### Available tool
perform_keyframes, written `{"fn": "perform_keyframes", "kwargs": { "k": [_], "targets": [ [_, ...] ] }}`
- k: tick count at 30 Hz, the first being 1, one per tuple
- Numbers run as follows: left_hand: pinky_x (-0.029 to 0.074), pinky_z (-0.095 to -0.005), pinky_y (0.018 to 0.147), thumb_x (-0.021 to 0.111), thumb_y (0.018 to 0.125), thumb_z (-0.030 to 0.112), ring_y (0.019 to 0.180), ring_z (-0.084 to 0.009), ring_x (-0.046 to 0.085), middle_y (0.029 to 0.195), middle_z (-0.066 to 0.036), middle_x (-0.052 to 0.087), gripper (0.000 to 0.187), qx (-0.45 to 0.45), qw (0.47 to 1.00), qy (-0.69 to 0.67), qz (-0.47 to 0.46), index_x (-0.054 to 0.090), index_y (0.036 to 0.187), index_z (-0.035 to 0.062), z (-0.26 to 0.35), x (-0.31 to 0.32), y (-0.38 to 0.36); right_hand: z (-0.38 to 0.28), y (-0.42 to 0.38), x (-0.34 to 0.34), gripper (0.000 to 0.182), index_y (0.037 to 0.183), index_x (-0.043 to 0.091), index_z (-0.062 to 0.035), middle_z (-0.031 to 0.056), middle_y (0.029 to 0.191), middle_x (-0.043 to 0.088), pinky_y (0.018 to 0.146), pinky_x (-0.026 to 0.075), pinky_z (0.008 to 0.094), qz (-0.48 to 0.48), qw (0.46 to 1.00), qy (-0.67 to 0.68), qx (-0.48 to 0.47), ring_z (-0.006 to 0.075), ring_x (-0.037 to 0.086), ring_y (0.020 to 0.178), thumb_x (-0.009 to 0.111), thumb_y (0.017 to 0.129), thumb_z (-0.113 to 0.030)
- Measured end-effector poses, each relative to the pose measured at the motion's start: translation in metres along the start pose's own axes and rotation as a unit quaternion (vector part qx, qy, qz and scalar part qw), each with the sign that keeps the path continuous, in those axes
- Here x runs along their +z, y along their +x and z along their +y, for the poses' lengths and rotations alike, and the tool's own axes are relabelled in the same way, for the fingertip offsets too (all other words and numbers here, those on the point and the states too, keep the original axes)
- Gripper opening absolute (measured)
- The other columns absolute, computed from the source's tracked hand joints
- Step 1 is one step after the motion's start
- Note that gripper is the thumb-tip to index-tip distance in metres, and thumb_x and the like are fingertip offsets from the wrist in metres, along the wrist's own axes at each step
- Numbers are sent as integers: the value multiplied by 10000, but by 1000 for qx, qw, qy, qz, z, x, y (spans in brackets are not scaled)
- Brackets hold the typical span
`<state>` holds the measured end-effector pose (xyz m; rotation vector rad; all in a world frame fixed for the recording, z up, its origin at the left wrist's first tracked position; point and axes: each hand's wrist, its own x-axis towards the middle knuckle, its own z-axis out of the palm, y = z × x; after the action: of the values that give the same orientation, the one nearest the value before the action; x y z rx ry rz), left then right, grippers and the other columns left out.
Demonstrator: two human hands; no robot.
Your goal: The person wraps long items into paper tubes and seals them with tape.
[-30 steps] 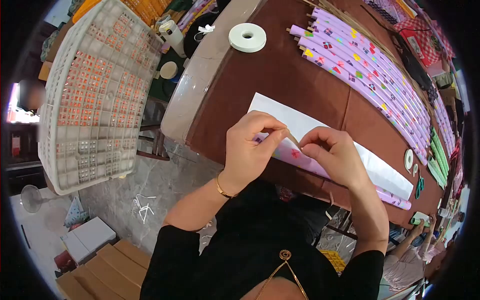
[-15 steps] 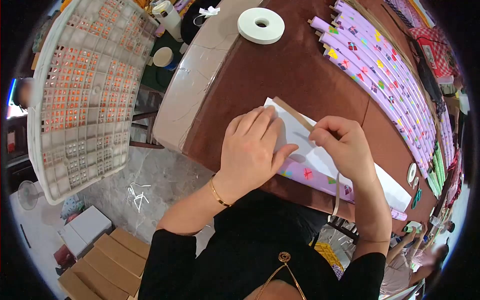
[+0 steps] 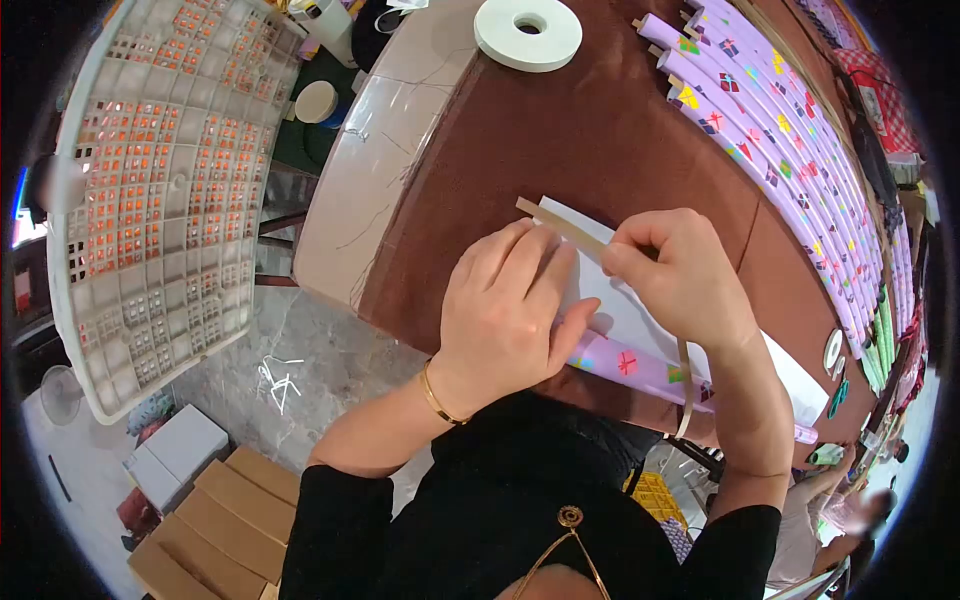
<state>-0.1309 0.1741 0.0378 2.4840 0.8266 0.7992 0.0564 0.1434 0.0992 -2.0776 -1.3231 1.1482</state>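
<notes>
My left hand lies with its fingers stretched over a sheet of wrapping paper, its thumb by the rolled part. The sheet shows its white side, and its near edge is a purple roll with a colourful gift print. My right hand pinches a narrow tan strip, perhaps tape, above the sheet. One end of the strip sticks out past the sheet's upper left corner. Its other part hangs below my right hand over the table's near edge.
A large white tape roll lies at the back of the brown table. Several finished purple rolls lie at the right, near a small tape roll and scissors. A white plastic crate stands left. A co-worker sits at lower right.
My right hand has moved slightly up and left with the strip. The strip's free end now reaches farther left, past the sheet's corner. My left hand has stayed on the paper.
</notes>
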Motion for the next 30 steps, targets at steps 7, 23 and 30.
{"fn": "perform_keyframes", "kwargs": {
  "k": [7,23,30],
  "targets": [
    [459,-441,930,732,741,255,1096,-356,581,1160,-159,620,392,1,1000,-4,2,689,1059,30,-1,0,1,4,1,1,190,750,674,49,78,601,612,562,445,291,12,1000,-18,-1,108,552,581,635,808,-128],
    [452,-434,919,704,750,234,1094,-356,573,1267,-188,583,383,-3,1000,2,-3,687,1071,27,0,1,1,2,3,3,208,744,670,50,113,579,595,552,450,315,15,999,-37,-14,129,553,554,629,793,-148],
    [436,-435,939,694,756,241,1122,-351,558,1258,-185,593,380,-3,1000,13,-7,689,1073,32,0,0,1,4,4,3,219,742,668,54,122,575,594,548,455,318,22,999,-41,-26,132,558,548,628,796,-155]
  ]
}}
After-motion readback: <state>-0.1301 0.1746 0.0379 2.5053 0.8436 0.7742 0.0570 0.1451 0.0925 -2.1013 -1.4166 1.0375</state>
